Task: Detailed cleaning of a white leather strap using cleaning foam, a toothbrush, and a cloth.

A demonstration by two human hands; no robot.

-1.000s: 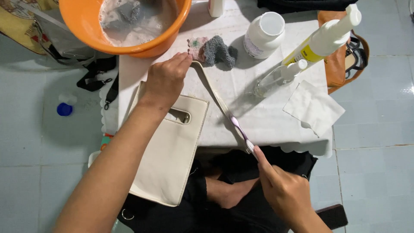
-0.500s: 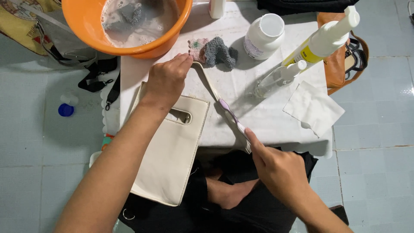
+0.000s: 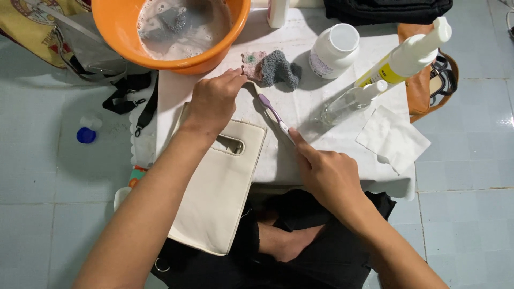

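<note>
Sitting at white-clothed low table [image 3: 300, 160] on pale tiled floor [image 3: 466, 214]; right hand [image 3: 326, 171] grip pinching toothbrush [image 3: 274, 115], left hand [image 3: 214, 101] grip pinching strap.

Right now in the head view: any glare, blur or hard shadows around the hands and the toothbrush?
Head view: sharp, no motion blur on the left hand or right hand. Light is soft and even; the toothbrush and clear bottle throw faint, diffuse shadows on the white cloth. Mild sheen on the floor tiles, no blown-out glare. The orange basin is cropped at the top edge.
</note>
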